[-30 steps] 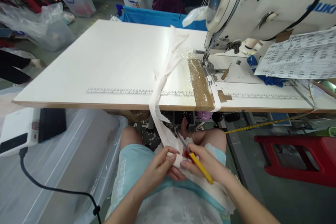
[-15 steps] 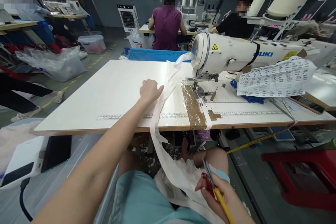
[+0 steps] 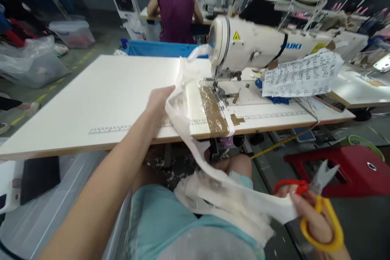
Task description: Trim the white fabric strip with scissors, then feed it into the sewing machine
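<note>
1. Left hand [image 3: 159, 99]: over the tabletop [image 3: 122, 93], in from its near edge, at the white fabric strip [image 3: 210, 169]. Your fingertips are hidden behind the strip; cannot tell whether they grip it.
2. Right hand [image 3: 313, 211]: out past your right knee, well apart from the left. Your fingers hold the scissors [image 3: 318, 183] by red and yellow handles, blades spread; thumb and finger also pinch one end of the strip.
3. Strip: runs from the tabletop's far edge, past your left hand, over the near edge and above your lap to your right hand. Gathered white fabric [image 3: 225, 199] lies on your lap below it.
4. Sewing machine [image 3: 246, 42]: right of the strip. Brown tape [image 3: 215, 111] reaches the near edge beside its needle; a small wooden-handled tool [image 3: 236, 97] lies to the right.
5. Beyond the far edge: blue cloth bin [image 3: 161, 48], then a person in purple [image 3: 176, 10].
</note>
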The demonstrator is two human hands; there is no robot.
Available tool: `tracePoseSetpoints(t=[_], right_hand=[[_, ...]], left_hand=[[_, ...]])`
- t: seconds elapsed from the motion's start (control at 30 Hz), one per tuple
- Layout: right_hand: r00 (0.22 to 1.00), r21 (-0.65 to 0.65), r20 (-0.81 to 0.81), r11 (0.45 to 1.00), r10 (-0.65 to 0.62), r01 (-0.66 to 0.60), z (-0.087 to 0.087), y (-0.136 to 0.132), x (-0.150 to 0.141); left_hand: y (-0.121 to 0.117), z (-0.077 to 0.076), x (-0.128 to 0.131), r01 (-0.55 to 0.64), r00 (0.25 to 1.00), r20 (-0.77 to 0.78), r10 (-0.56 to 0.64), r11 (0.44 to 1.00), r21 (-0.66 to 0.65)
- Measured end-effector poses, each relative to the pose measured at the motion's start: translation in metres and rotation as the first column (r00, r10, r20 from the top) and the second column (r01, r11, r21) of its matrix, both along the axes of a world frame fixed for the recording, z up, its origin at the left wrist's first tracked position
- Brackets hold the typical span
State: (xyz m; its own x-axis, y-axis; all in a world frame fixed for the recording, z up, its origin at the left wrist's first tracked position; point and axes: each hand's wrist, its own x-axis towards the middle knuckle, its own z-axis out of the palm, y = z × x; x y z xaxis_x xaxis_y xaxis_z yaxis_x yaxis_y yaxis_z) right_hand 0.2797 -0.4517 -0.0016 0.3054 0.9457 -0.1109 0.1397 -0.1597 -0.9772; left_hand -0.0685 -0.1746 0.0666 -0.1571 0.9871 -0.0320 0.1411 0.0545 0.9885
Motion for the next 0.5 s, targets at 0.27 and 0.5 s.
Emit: tracePoseSetpoints(t=[0.27, 0.5], right_hand=[[0.957, -0.364, 0.236, 0.898, -0.168, 0.248, 0.003, -0.074, 0.096], [0.916, -0.425, 0.379, 0.904, 0.133, 0.045, -0.047, -0.072, 0.068]], left_hand=[[-0.154, -0.069, -0.028, 0.225, 0.963, 0.198, -0.186, 0.954, -0.2], [-0.209, -0.125, -0.024, 0.39, 0.921, 0.156, -0.358, 0.857, -0.337]])
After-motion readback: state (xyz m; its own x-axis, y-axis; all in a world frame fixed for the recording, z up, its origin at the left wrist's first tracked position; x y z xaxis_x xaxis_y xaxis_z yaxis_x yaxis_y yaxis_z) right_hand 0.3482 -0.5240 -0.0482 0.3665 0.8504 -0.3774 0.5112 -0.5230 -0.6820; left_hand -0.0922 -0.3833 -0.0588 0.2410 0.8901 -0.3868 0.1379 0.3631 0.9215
